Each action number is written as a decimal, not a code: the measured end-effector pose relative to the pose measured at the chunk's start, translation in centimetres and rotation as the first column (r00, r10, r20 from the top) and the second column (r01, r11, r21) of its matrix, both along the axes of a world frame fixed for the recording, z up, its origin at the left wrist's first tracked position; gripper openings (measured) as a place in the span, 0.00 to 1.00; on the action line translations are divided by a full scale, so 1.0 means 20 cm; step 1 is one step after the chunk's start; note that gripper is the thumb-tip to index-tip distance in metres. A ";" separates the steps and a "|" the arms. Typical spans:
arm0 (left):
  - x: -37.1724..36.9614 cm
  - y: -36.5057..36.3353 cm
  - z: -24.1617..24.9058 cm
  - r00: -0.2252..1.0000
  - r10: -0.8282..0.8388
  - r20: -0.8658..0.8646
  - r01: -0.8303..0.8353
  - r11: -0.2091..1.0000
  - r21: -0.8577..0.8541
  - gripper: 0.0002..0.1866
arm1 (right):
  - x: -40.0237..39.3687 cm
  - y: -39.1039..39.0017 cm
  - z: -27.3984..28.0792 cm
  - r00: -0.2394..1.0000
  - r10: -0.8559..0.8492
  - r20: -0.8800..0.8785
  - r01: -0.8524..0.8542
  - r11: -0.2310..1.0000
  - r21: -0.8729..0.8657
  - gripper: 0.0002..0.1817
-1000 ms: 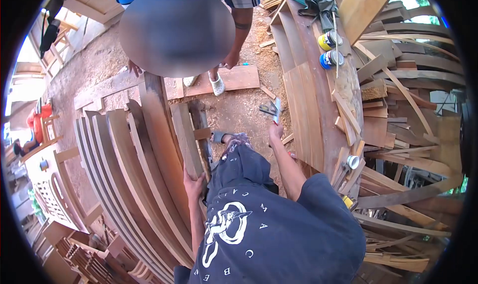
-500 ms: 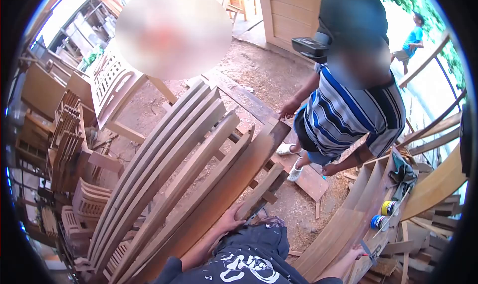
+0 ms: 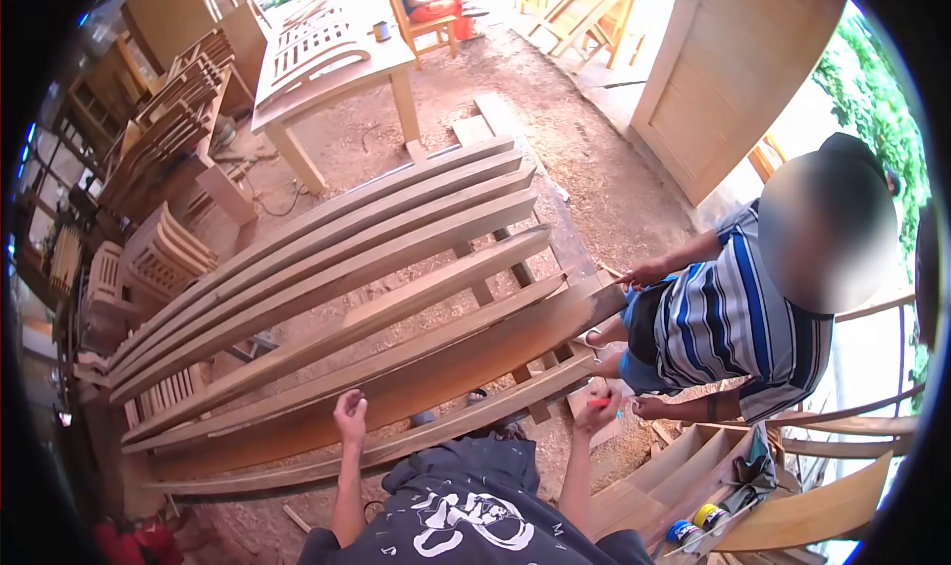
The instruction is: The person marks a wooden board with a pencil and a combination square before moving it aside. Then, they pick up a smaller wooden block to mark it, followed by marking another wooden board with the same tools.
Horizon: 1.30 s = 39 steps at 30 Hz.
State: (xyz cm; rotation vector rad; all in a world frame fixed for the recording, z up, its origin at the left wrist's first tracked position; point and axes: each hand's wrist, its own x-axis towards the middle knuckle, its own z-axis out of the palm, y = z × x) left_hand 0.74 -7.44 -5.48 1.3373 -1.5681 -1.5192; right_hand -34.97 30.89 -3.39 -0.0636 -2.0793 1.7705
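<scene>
Red item [image 3: 600, 404] sits grasped in the right hand [image 3: 592, 418], near the right end of the front beam [image 3: 515, 397]; left hand [image 3: 350, 416] hangs over the brown board [image 3: 456, 355], grip released, fingers loosely bent; curved beams [image 3: 475, 225] lie alongside; co-worker [image 3: 718, 303] in striped shirt stands near the board's dark end.

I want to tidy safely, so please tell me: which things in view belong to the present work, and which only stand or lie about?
Likely in the work:
red handle, held in the right hand
curved wooden boards, nearest the left hand

Likely only standing about:
blue can and yellow can, untouched, so unsure
wooden table
large wooden panel
</scene>
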 end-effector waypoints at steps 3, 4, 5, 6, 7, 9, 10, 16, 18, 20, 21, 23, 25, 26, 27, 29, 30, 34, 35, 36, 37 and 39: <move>0.25 -0.11 -0.19 0.968 0.251 0.009 -0.250 0.967 -0.040 0.15 | -0.11 -0.30 0.26 0.932 0.361 -0.042 -0.335 0.897 0.290 0.15; 0.32 -0.12 -0.24 0.935 0.346 0.080 -0.342 0.938 -0.061 0.15 | -0.18 -0.39 0.24 0.898 0.419 -0.130 -0.337 0.848 0.410 0.14; 0.41 -0.12 -0.30 0.900 0.420 0.120 -0.411 0.907 -0.096 0.17 | -0.19 -0.48 0.31 0.887 0.462 0.001 -0.414 0.795 0.443 0.14; 0.46 -0.13 -0.35 0.864 0.484 0.141 -0.466 0.873 -0.141 0.18 | -0.20 -0.57 0.40 0.861 0.496 0.114 -0.487 0.740 0.464 0.13; 0.46 -0.10 -0.27 0.858 0.484 0.169 -0.469 0.874 -0.124 0.18 | -0.21 -0.64 0.38 0.835 0.530 0.149 -0.533 0.709 0.463 0.12; 0.30 -0.06 -0.01 0.628 0.766 0.137 -0.762 0.569 0.310 0.24 | -0.28 -0.76 0.34 0.806 0.567 0.169 -0.570 0.668 0.478 0.12; 0.31 -0.10 -0.08 0.618 0.772 0.150 -0.768 0.552 0.323 0.24 | -0.30 -0.79 0.33 0.773 0.602 0.199 -0.612 0.626 0.484 0.12; 0.43 -0.10 -0.19 0.404 0.843 0.355 -0.896 0.443 -0.032 0.36 | -0.51 -0.79 0.13 0.752 0.557 0.353 -0.626 0.436 0.647 0.16; 0.43 -0.11 -0.19 0.425 0.795 0.432 -0.869 0.492 -0.050 0.36 | -0.69 -0.74 0.10 0.810 0.529 0.252 -0.528 0.472 0.706 0.17; 0.42 -0.08 -0.16 0.439 0.696 0.568 -0.723 0.649 -0.237 0.35 | -0.92 -0.71 0.09 0.885 0.404 0.232 -0.446 0.591 0.672 0.17; 0.42 -0.06 -0.15 0.396 0.595 0.700 -0.510 0.776 -0.371 0.34 | -1.06 -0.69 0.06 0.917 0.338 0.210 -0.382 0.599 0.704 0.17; 0.37 -0.05 -0.11 0.603 0.482 0.636 -0.265 0.873 -0.410 0.34 | -1.36 -0.55 -0.05 0.955 0.182 0.235 -0.296 0.517 0.803 0.19; 0.23 -0.05 0.05 0.623 0.257 0.738 0.063 0.925 -0.375 0.32 | -1.61 -0.51 -0.14 0.943 0.076 0.325 -0.331 0.337 0.882 0.20; 0.16 -0.04 0.11 0.580 0.146 0.801 0.183 0.935 -0.303 0.34 | -1.70 -0.48 -0.19 0.920 0.073 0.386 -0.389 0.304 0.870 0.22; 0.13 -0.03 0.13 0.549 0.051 0.834 0.242 0.946 -0.217 0.37 | -1.85 -0.42 -0.33 0.896 0.156 0.415 -0.442 0.248 0.862 0.23; 0.05 -0.05 0.22 0.458 -0.150 0.876 0.324 0.946 -0.007 0.46 | -1.90 -0.41 -0.44 0.858 0.188 0.478 -0.513 0.267 0.816 0.23; 0.06 -0.06 0.20 0.531 -0.142 0.835 0.358 0.931 -0.070 0.48 | -1.80 -0.48 -0.36 0.864 0.122 0.488 -0.503 0.216 0.837 0.22; 0.07 -0.11 0.22 0.465 -0.259 0.847 0.409 0.911 0.055 0.53 | -1.80 -0.52 -0.32 0.821 0.124 0.557 -0.568 0.082 0.819 0.26; 0.09 -0.11 0.18 0.457 -0.260 0.850 0.435 0.899 0.041 0.55 | -1.83 -0.50 -0.33 0.822 0.111 0.558 -0.567 0.072 0.821 0.26; 0.10 -0.12 0.20 0.457 -0.258 0.852 0.427 0.903 0.045 0.55 | -1.83 -0.49 -0.35 0.819 0.101 0.564 -0.572 0.083 0.816 0.26; 0.09 -0.12 0.21 0.449 -0.267 0.852 0.447 0.893 0.044 0.54 | -1.82 -0.47 -0.35 0.818 0.092 0.568 -0.575 0.104 0.811 0.26; 0.08 -0.12 0.21 0.444 -0.260 0.857 0.453 0.891 0.036 0.54 | -1.79 -0.44 -0.38 0.816 0.074 0.573 -0.577 0.143 0.804 0.26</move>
